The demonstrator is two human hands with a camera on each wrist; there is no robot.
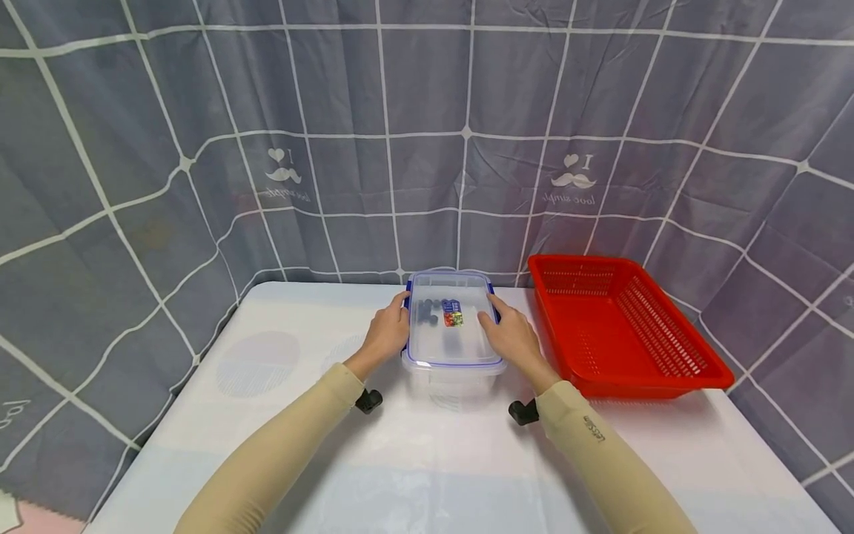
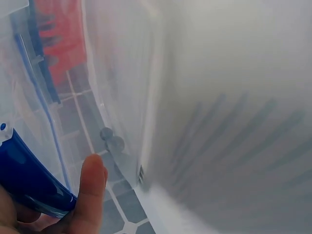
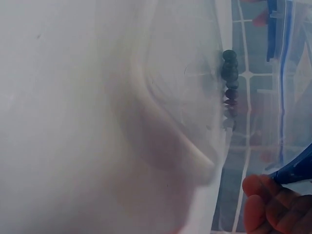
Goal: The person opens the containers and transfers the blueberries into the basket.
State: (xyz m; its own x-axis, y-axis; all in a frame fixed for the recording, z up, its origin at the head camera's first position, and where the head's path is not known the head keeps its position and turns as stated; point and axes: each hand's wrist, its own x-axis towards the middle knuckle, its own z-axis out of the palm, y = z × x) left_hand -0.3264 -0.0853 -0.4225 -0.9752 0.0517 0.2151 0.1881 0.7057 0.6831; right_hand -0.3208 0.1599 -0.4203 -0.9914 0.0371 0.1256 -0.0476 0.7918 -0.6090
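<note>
A clear plastic food container (image 1: 454, 389) stands on the table, its lid (image 1: 427, 346) on top with a blue seal line and a small colored label (image 1: 453, 313). Inside are several small dark round things (image 3: 229, 73), whose kind I cannot tell. My left hand (image 1: 387, 332) holds the container's left side; in the left wrist view its fingers are at a blue latch (image 2: 31, 173). On the opposite side my right hand (image 1: 514, 337) grips, thumb over the lid's edge and curled fingers beside another blue latch (image 3: 297, 168). The far fingers are partly hidden.
A red plastic basket (image 1: 600, 334) with slotted walls stands to the right of the container, near the table's right edge. Behind the white-covered table (image 1: 280, 437) hangs a grey curtain (image 1: 427, 178) with white grid lines. Black wrist mounts (image 1: 369, 401) stick out under both forearms.
</note>
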